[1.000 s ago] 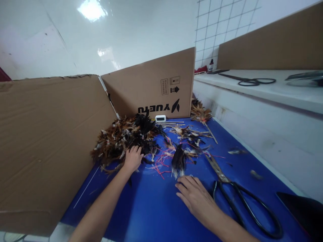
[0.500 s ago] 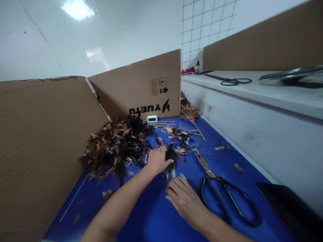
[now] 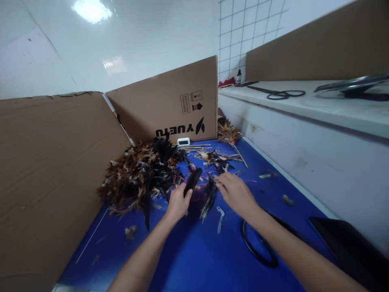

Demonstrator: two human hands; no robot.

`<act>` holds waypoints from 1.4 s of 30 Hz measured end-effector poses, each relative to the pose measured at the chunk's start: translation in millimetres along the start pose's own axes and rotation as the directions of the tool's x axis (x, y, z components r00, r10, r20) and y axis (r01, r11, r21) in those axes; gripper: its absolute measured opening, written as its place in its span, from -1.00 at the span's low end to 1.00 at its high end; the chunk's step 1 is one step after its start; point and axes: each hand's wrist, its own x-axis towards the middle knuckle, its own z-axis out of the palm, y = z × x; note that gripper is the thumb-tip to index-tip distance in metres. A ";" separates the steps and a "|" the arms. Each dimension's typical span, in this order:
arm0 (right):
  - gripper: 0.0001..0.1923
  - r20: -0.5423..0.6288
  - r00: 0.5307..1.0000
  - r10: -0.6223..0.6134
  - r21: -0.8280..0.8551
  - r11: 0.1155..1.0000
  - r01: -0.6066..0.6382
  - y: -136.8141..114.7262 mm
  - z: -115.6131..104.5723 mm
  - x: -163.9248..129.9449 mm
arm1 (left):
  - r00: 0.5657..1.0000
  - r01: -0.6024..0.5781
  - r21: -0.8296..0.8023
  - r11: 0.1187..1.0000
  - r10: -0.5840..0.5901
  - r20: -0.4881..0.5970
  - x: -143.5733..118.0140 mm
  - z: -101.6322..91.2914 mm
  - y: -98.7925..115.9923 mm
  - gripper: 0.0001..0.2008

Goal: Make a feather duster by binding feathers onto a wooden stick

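Right hand (image 3: pixel 235 194) had moved off the counter (image 3: pixel 188 259) to 12 o'clock, fingers spread over loose feathers (image 3: pixel 209 194). Left hand (image 3: pixel 178 202) pinched a black feather (image 3: pixel 192 180). Pile (image 3: pixel 138 176) at 10 o'clock remained largely unsorted.

The left hand (image 3: pixel 178 204) is off the feather pile (image 3: pixel 138 176) now and pinches a black feather (image 3: pixel 192 181), lifted above its knuckles. The right hand (image 3: pixel 236 194) is up from the mat, just right of that feather, its forearm covering the scissors (image 3: pixel 258 243).
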 end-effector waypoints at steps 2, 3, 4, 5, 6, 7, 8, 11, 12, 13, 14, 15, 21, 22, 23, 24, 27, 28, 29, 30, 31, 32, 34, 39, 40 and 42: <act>-0.74 0.055 0.996 0.067 -0.136 0.989 -0.059 13.0 8.4 26.3 | 0.997 0.041 -0.067 0.997 -0.046 -0.061 -2.7 -3.4 -0.1 -0.84; -0.72 0.082 0.992 0.092 -0.194 0.978 -0.075 17.9 14.1 37.3 | 0.993 0.060 -0.106 0.993 -0.070 -0.092 -3.9 -4.6 -0.9 -0.82; -0.71 0.116 0.987 0.115 -0.227 0.970 -0.086 22.0 20.1 46.3 | 0.988 0.074 -0.145 0.987 -0.092 -0.123 -4.9 -5.4 -2.3 -0.80; -0.74 0.145 0.982 0.120 -0.237 0.968 -0.083 25.5 25.7 53.6 | 0.982 0.082 -0.184 0.979 -0.111 -0.153 -6.0 -5.8 -4.2 -0.78; -0.78 0.165 0.979 0.119 -0.237 0.968 -0.078 28.5 30.5 59.4 | 0.975 0.083 -0.221 0.972 -0.125 -0.183 -7.1 -5.9 -6.6 -0.77; -0.83 0.177 0.977 0.115 -0.225 0.971 -0.073 30.8 34.0 64.2 | 0.967 0.082 -0.255 0.963 -0.138 -0.212 -8.2 -5.7 -9.3 -0.76; -0.84 0.180 0.978 0.109 -0.209 0.975 -0.070 32.5 36.1 68.3 | 0.958 0.080 -0.288 0.954 -0.153 -0.241 -9.1 -5.3 -12.0 -0.76; -0.78 0.153 0.983 0.103 -0.151 0.985 -0.080 31.0 35.7 79.6 | 0.925 0.081 -0.391 0.917 -0.216 -0.314 -10.5 -3.4 -18.2 -0.76; -0.74 0.148 0.983 0.110 -0.104 0.990 -0.095 27.5 34.9 83.3 | 0.914 0.081 -0.428 0.900 -0.238 -0.328 -10.5 -2.6 -19.3 -0.76; -0.70 0.154 0.982 0.113 -0.036 0.993 -0.109 22.4 34.7 86.7 | 0.906 0.078 -0.463 0.883 -0.257 -0.337 -10.4 -1.8 -19.7 -0.76; -0.68 0.178 0.979 0.103 0.041 0.993 -0.112 15.9 35.6 89.6 | 0.900 0.072 -0.495 0.866 -0.270 -0.342 -10.4 -1.2 -19.7 -0.76; -0.68 0.217 0.973 0.076 0.116 0.988 -0.104 8.5 37.9 91.8 | 0.897 0.065 -0.522 0.850 -0.279 -0.343 -10.4 -0.6 -19.2 -0.76; -0.81 0.397 0.915 -0.075 0.194 0.981 -0.004 -27.0 72.8 93.6 | 0.892 0.039 -0.626 0.779 -0.309 -0.329 -12.9 -1.6 -12.5 -0.74; -0.82 0.410 0.910 -0.064 0.180 0.984 -0.011 -28.6 77.7 93.6 | 0.890 0.040 -0.638 0.769 -0.317 -0.327 -13.3 -2.1 -12.1 -0.74; -0.85 0.418 0.907 -0.053 0.170 0.985 -0.021 -29.1 81.0 94.1 | 0.888 0.038 -0.646 0.762 -0.323 -0.328 -13.5 -2.6 -12.1 -0.73; -0.89 0.419 0.907 -0.042 0.166 0.986 -0.031 -28.7 82.4 95.2 | 0.884 0.034 -0.647 0.761 -0.325 -0.336 -13.6 -2.9 -12.6 -0.74; -0.92 0.375 0.927 -0.018 0.202 0.977 -0.063 -24.0 76.1 101.8 | 0.868 0.028 -0.629 0.777 -0.331 -0.370 -13.7 -2.9 -15.4 -0.75; -0.92 0.353 0.936 -0.003 0.223 0.971 -0.081 -22.3 71.6 104.8 | 0.865 0.034 -0.630 0.775 -0.338 -0.370 -13.7 -2.6 -16.2 -0.75; -0.91 0.335 0.942 0.016 0.247 0.963 -0.104 -20.8 66.6 107.7 | 0.864 0.041 -0.641 0.767 -0.350 -0.363 -13.8 -2.3 -16.6 -0.75; -0.88 0.324 0.945 0.038 0.274 0.953 -0.132 -19.8 62.0 110.4 | 0.863 0.049 -0.657 0.752 -0.363 -0.351 -13.8 -1.9 -16.8 -0.75; -0.85 0.321 0.945 0.061 0.301 0.940 -0.163 -19.5 58.2 112.6 | 0.864 0.054 -0.677 0.734 -0.374 -0.337 -13.8 -1.6 -16.6 -0.74; -0.81 0.325 0.942 0.082 0.327 0.925 -0.193 -20.0 55.8 114.2 | 0.865 0.055 -0.695 0.717 -0.382 -0.325 -13.9 -1.3 -16.3 -0.74; -0.77 0.352 0.930 0.105 0.366 0.899 -0.240 -23.5 56.4 115.1 | 0.866 0.051 -0.716 0.697 -0.388 -0.316 -13.9 -0.9 -16.0 -0.73; -0.88 0.457 0.884 0.102 0.335 0.900 -0.277 -39.7 84.8 107.1 | 0.843 0.031 -0.689 0.724 -0.389 -0.371 -13.2 -1.4 -19.7 -0.71; -0.88 0.474 0.875 0.098 0.315 0.909 -0.272 -42.5 91.5 105.0 | 0.833 0.024 -0.676 0.737 -0.389 -0.394 -12.9 -1.5 -20.8 -0.71; -0.90 0.496 0.863 0.093 0.272 0.927 -0.257 -46.3 101.8 102.1 | 0.821 0.017 -0.663 0.749 -0.389 -0.418 -12.5 -1.8 -22.0 -0.71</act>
